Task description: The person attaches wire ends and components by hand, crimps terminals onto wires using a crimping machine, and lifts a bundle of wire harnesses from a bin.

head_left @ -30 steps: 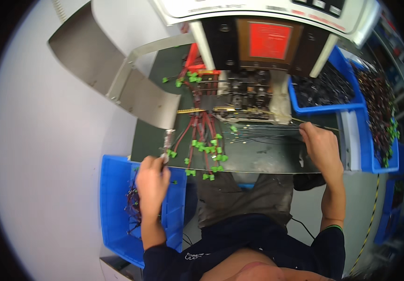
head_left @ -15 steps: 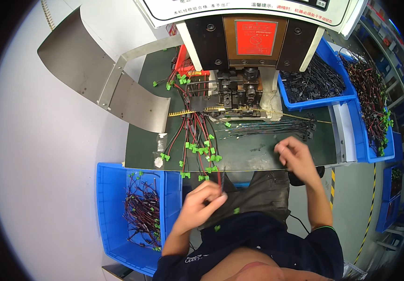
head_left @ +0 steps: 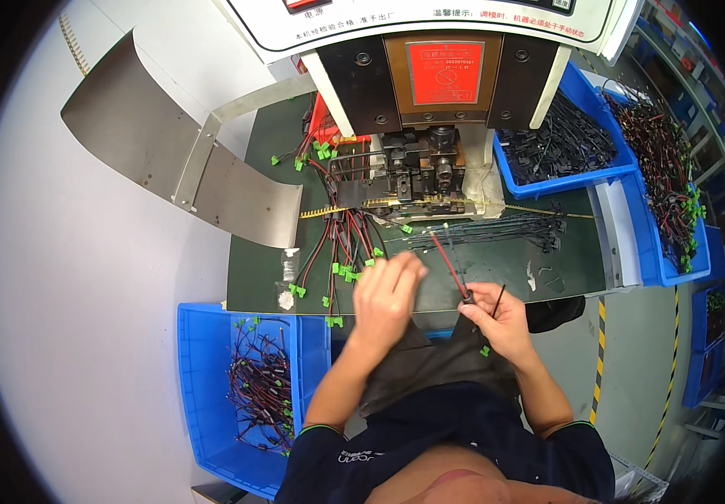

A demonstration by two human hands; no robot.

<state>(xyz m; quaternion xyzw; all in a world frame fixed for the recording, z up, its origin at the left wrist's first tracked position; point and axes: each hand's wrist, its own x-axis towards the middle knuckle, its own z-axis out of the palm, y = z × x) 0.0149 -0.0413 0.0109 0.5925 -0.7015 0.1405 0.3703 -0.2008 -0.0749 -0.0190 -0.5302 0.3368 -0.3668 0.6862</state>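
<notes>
My right hand (head_left: 503, 323) pinches a red-and-black wire lead (head_left: 448, 262) at its small black sleeve, over the table's front edge. Its red wire points up and away toward the machine, and a green connector (head_left: 486, 351) hangs below the hand. My left hand (head_left: 386, 298) is beside it with fingers curled together, slightly blurred; whether anything is in them is hidden. Just beyond my left hand, a bunch of red and black wires with green connectors (head_left: 345, 270) lies on the dark green table (head_left: 497, 281). Black wires (head_left: 497, 232) lie in a row before the machine.
The crimping machine (head_left: 425, 172) stands at the back, with a strip of brass terminals (head_left: 320, 212) running into it. A curved metal sheet (head_left: 245, 197) is on the left. Blue bins hold wires at lower left (head_left: 198, 395), back right (head_left: 547, 186) and far right (head_left: 649, 252).
My left hand has moved up and right from the table's edge. The wire lead, which was at my left hand, is now in my right hand, which has come lower and slightly left.
</notes>
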